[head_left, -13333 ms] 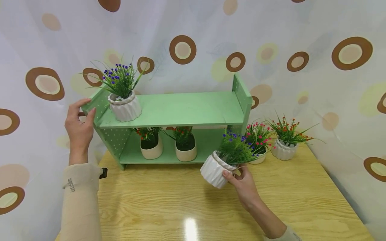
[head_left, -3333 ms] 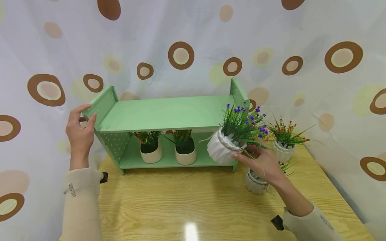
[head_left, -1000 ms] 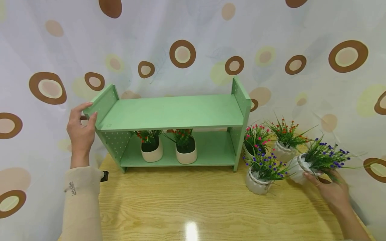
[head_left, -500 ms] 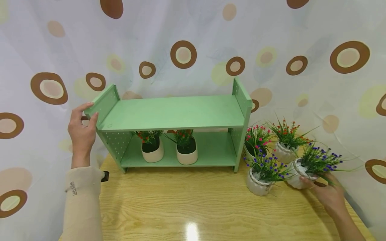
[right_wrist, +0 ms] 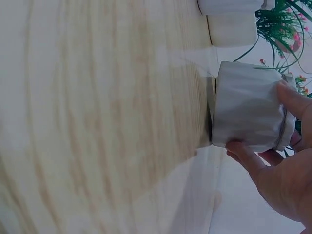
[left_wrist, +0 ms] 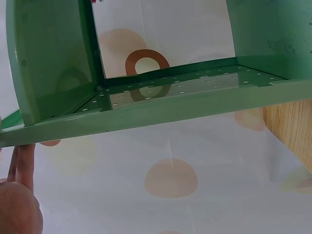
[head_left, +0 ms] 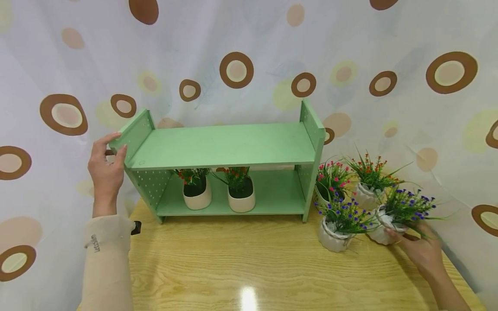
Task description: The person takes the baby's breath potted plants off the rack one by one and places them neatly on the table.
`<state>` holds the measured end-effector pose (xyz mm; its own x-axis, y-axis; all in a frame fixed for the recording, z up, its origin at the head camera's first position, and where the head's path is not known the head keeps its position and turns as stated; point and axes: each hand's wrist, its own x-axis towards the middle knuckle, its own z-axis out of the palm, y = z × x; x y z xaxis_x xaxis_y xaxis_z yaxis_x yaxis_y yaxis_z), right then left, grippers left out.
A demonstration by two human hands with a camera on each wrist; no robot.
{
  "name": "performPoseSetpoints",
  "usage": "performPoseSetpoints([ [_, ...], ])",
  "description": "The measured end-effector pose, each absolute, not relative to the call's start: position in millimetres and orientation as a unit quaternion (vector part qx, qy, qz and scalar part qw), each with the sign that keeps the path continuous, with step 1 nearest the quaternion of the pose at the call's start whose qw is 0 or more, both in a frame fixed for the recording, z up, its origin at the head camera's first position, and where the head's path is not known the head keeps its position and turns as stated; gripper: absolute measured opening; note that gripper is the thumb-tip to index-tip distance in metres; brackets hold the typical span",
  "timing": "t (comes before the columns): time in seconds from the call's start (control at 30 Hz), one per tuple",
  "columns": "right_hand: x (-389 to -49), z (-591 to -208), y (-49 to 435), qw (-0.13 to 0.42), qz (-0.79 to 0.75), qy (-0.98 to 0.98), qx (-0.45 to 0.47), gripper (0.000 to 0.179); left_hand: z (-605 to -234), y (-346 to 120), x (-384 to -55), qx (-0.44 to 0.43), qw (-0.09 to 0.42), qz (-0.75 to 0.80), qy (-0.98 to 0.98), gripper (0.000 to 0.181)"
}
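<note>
At the left, my left hand grips the upper front corner of the side panel of a green two-tier shelf. In the left wrist view its fingers meet the panel's edge. On the far right, my right hand holds a potted plant with purple flowers in a white fluted pot, low over the table and beside a matching purple-flowered plant. Fingers and thumb go around the pot in the right wrist view. A thin shadowed gap shows under its base.
Two cream pots with red flowers, one left and one right, stand on the lower tier. A pink-flowered plant and a red-flowered plant stand right of the shelf on the wooden table, against a patterned wall covering.
Earlier, one purple-flowered plant stood on the top tier; now both are at the table's right. Over the last second, my right hand brought its plant slightly left and down. My left hand stayed put.
</note>
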<state>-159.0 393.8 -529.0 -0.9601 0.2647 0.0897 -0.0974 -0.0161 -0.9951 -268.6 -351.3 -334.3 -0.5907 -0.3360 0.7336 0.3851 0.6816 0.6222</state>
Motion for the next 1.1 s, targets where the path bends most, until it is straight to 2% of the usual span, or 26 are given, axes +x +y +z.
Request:
performPoseSetpoints([
  [0.1,-159,-529,392,0.125,0.622,-0.768,-0.090,0.067,-334,-351,-269,-0.018,0.455,-0.398,-0.796,0.036],
  [0.13,-159,-530,392,0.121,0.613,-0.776,-0.091,0.069,-333,-351,-270,-0.019,0.456,-0.398,-0.796,0.036],
  [0.37,-159,-532,388,0.144,0.544,-0.824,-0.062,0.044,-332,-351,-270,-0.019,0.458,-0.402,-0.793,0.036],
  [0.8,-160,-529,384,0.158,0.532,-0.830,-0.051,0.051,-333,-351,-269,-0.013,0.452,-0.403,-0.796,0.036],
  [0.97,-157,-526,383,0.136,0.512,-0.844,-0.088,0.044,-333,-350,-269,-0.012,0.451,-0.403,-0.796,0.036],
  [1.1,-153,-518,381,0.138,0.488,-0.852,-0.135,0.051,-334,-351,-269,-0.012,0.452,-0.401,-0.797,0.036],
])
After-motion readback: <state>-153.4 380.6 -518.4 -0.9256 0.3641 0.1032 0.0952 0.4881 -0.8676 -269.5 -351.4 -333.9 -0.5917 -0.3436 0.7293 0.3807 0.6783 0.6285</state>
